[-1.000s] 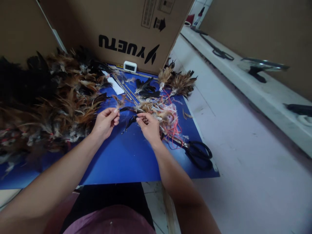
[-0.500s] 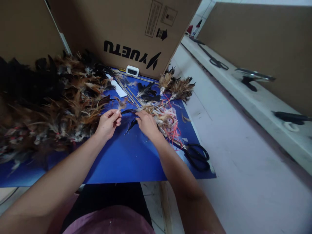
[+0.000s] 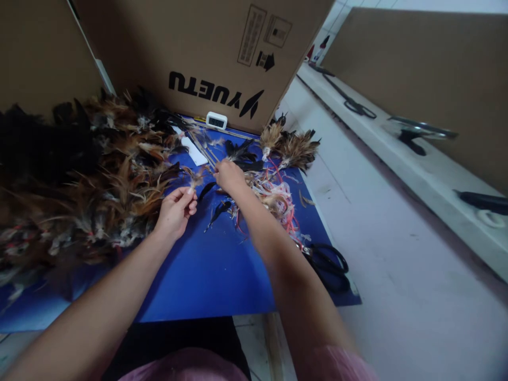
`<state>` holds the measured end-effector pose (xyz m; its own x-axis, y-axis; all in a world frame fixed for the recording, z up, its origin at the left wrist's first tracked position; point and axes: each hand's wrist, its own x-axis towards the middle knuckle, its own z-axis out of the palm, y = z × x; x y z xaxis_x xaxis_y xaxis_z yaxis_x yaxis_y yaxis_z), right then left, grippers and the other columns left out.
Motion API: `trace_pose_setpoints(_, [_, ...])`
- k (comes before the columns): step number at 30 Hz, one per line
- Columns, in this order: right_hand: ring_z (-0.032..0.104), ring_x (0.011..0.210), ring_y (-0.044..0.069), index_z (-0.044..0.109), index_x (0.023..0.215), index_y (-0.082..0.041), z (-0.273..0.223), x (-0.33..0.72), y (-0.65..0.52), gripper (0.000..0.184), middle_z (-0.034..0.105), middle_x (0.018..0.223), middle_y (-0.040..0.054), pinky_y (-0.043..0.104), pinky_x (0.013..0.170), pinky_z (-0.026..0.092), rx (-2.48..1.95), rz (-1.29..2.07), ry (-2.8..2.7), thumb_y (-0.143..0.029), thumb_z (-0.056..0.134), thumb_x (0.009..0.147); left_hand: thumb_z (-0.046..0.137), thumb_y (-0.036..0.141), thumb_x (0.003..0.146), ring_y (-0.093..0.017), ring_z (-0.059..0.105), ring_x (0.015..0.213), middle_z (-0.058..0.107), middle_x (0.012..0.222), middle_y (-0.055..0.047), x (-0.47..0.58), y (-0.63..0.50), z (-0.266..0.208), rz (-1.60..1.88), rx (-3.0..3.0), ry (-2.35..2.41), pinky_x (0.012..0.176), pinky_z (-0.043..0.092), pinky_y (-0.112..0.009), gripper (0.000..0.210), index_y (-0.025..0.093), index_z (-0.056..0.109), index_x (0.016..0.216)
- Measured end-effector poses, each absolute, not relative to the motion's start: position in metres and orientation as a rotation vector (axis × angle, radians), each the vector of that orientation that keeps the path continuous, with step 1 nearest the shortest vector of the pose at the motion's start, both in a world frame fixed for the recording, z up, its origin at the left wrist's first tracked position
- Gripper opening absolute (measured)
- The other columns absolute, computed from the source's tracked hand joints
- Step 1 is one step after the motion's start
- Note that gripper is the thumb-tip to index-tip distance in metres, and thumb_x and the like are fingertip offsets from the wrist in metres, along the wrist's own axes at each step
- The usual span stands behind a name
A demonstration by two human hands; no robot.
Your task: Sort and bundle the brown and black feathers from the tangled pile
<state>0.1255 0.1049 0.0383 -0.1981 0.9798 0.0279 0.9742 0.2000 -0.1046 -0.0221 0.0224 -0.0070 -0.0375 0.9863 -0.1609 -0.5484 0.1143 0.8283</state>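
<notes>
Between the thumb and fingers of my left hand (image 3: pixel 178 210) is a small brown feather tuft (image 3: pixel 195 182), its feathers pointing up. My right hand (image 3: pixel 229 176) is at the lower end of some thin sticks (image 3: pixel 204 148); its fingers look curled, but what they hold, if anything, is hidden. Between the hands a black feather (image 3: pixel 207 190) lies on the blue table (image 3: pixel 210 270). Another dark feather (image 3: pixel 218 212) is a little nearer to me. Under my right wrist spreads a heap of pink and whitish strips (image 3: pixel 278 198) mixed with feather scraps.
A large pile of brown and black feather bunches (image 3: pixel 115 180) covers the left side. Black-handled scissors (image 3: pixel 327 259) lie at the right edge. At the back stand a small white digital display (image 3: pixel 216 120) and a cardboard box (image 3: pixel 190 42). Feather bundles (image 3: pixel 296 148) lie back right.
My right hand has moved away from the black feather, up and slightly left to the sticks. The left hand keeps its pinch on the tuft. The view has shifted slightly.
</notes>
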Motion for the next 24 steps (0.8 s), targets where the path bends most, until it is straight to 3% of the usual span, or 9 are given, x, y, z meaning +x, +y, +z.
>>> trace_pose_setpoints(8, [0.064, 0.108, 0.03, 0.067, 0.108, -0.01, 0.019, 0.119, 0.14, 0.03, 0.066, 0.116, 0.021, 0.039, 0.09, 0.049, -2.015, 0.306, -2.312, -0.015, 0.044, 0.089, 0.078, 0.026, 0.067, -0.003, 0.044, 0.047, 0.055, 0.066, 0.002, -0.023, 0.023, -0.007, 1.387, 0.622, 0.895, 0.041, 0.033, -0.015, 0.022, 0.014, 0.059, 0.07])
trace_pose_setpoints(11, [0.066, 0.099, 0.026, 0.069, 0.092, -0.012, 0.028, 0.129, 0.132, 0.018, 0.072, 0.098, 0.015, 0.033, 0.085, 0.049, -1.912, 0.436, -2.216, -0.017, 0.053, 0.084, 0.078, 0.027, 0.068, -0.003, 0.044, 0.047, 0.055, 0.066, 0.002, -0.022, 0.023, -0.008, 1.38, 0.634, 0.891, 0.041, 0.033, -0.015, 0.024, 0.014, 0.058, 0.07])
trace_pose_setpoints(15, [0.063, 0.067, 0.014, 0.063, 0.069, -0.015, 0.044, 0.147, 0.102, 0.011, 0.067, 0.066, 0.0025, 0.024, 0.066, 0.048, -1.598, 0.813, -1.924, -0.015, 0.057, 0.078, 0.079, 0.027, 0.068, -0.003, 0.045, 0.047, 0.055, 0.066, 0.003, -0.022, 0.023, -0.008, 1.374, 0.635, 0.866, 0.041, 0.034, -0.014, 0.024, 0.014, 0.058, 0.071])
trace_pose_setpoints(19, [0.058, 0.053, 0.008, 0.056, 0.068, -0.016, 0.055, 0.157, 0.053, 0.01, 0.065, 0.062, 0.0002, 0.019, 0.052, 0.045, -1.337, 1.241, -1.611, -0.012, 0.054, 0.077, 0.079, 0.026, 0.068, -0.004, 0.05, 0.049, 0.061, 0.075, 0.001, -0.022, 0.019, -0.003, 1.326, 0.615, 0.817, 0.041, 0.038, -0.015, 0.023, 0.015, 0.059, 0.072])
trace_pose_setpoints(22, [0.055, 0.048, 0.007, 0.054, 0.069, -0.017, 0.055, 0.161, 0.019, 0.007, 0.061, 0.058, -0.0033, 0.017, 0.046, 0.042, -1.281, 1.341, -1.556, -0.014, 0.055, 0.075, 0.08, 0.024, 0.067, -0.005, 0.056, 0.054, 0.068, 0.092, -0.004, -0.021, 0.014, 0.0, 1.257, 0.6, 0.785, 0.043, 0.043, -0.016, 0.023, 0.015, 0.059, 0.073])
trace_pose_setpoints(24, [0.049, 0.043, 0.005, 0.054, 0.071, -0.018, 0.049, 0.162, 0.004, 0.005, 0.058, 0.056, -0.0057, 0.016, 0.041, 0.037, -1.286, 1.372, -1.526, -0.018, 0.057, 0.075, 0.081, 0.025, 0.066, -0.006, 0.057, 0.054, 0.069, 0.087, -0.004, -0.019, 0.01, 0.001, 1.201, 0.621, 0.763, 0.044, 0.044, -0.016, 0.024, 0.014, 0.061, 0.075])
